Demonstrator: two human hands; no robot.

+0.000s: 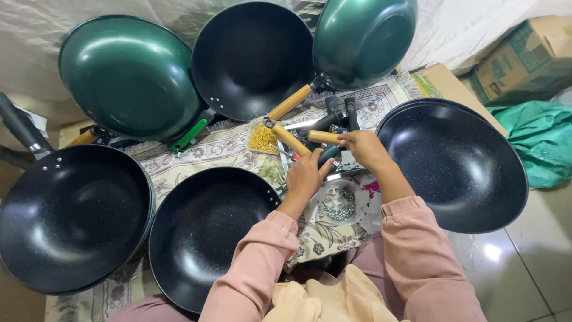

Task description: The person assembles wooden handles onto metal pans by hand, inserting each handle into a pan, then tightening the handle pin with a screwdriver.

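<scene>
My left hand (308, 175) grips a dark green-handled tool (329, 154), likely a screwdriver, just above a black wok (202, 232) in front of me. Closed around the end of a wooden pan handle (322, 136) is my right hand (363, 149). Another wooden handle (290, 139) lies beside it. Under the hands sits a metal tray (342, 173) with dark handle parts (350, 112). A small bag of silver screws or washers (338, 206) lies near my wrists. Both sleeves are pink.
Black woks lie at the left (68, 220), right (456, 164) and top centre (253, 56). Two green woks lie bottom-up at the top (128, 77) (363, 39). A pile of yellow small parts (263, 136) sits on a patterned mat (202, 152). Cardboard boxes (524, 56) and green cloth (542, 140) are at right.
</scene>
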